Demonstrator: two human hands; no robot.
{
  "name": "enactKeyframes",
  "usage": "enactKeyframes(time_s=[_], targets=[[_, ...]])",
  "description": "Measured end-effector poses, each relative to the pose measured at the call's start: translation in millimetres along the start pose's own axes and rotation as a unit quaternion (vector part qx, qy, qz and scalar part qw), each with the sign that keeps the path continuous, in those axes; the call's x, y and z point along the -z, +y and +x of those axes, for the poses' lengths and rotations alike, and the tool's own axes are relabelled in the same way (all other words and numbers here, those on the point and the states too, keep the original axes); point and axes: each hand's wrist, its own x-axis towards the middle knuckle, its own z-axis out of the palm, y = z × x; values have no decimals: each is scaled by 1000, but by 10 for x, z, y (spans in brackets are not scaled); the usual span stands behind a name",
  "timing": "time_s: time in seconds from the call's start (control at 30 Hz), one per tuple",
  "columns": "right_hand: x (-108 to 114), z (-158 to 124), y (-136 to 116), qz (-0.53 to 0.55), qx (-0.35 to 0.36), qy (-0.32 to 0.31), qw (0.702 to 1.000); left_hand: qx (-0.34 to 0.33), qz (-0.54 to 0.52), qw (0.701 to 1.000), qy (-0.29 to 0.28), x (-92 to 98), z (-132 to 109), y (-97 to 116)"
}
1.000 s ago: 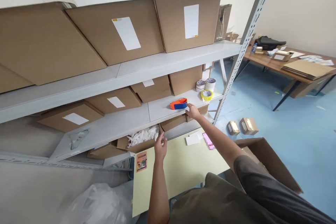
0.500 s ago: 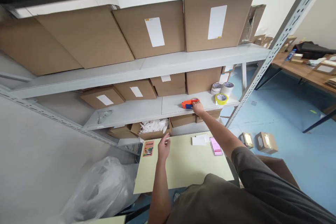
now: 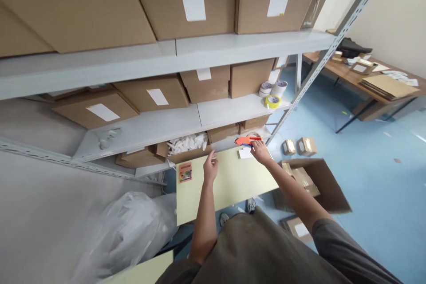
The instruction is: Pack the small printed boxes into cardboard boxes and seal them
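My right hand point(image 3: 261, 152) grips an orange and blue tape dispenser point(image 3: 244, 140), held up in front of the lower shelf and over the far right of the pale yellow table point(image 3: 229, 186). A roll seems to sit at its back end. My left hand point(image 3: 210, 167) hovers above the table, its fingers loosely bent and apart, with nothing in it. White cards point(image 3: 245, 153) lie below the dispenser, partly covered by my right hand. To the left of my left hand, a small orange printed packet point(image 3: 185, 171) lies on the table.
Tape rolls point(image 3: 273, 101) stand at the right end of the middle shelf point(image 3: 176, 120), beside cardboard boxes. An open box point(image 3: 195, 153) of white material sits behind the table. On the right floor is a large open carton point(image 3: 328, 186); a plastic bag point(image 3: 129, 230) bulges at left.
My right hand has lifted the tape dispenser off the middle shelf and brought it back over the table. The view has tilted down. My left hand stays over the table.
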Motion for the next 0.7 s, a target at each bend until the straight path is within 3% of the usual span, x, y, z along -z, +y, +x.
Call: enactKeyframes(time_s=[0.13, 0.27, 0.5, 0.6, 0.7], targets=[[-348, -812, -181, -2, -109, -78, 991, 21, -4, 1000, -13, -28, -127, -248], [-757, -1277, -262, 7, -162, -158, 974, 42, -4, 998, -37, 39, -356, -431], [-1335, -1444, -170, 43, -286, -286, 914, 77, 30, 995, -52, 234, -760, -692], [-1366, -1403, -139, 47, -304, -304, 902, 84, 32, 994, -57, 268, -822, -741], [-1259, -1339, -174, 45, -298, -289, 909, 89, 27, 994, -57, 257, -781, -738]])
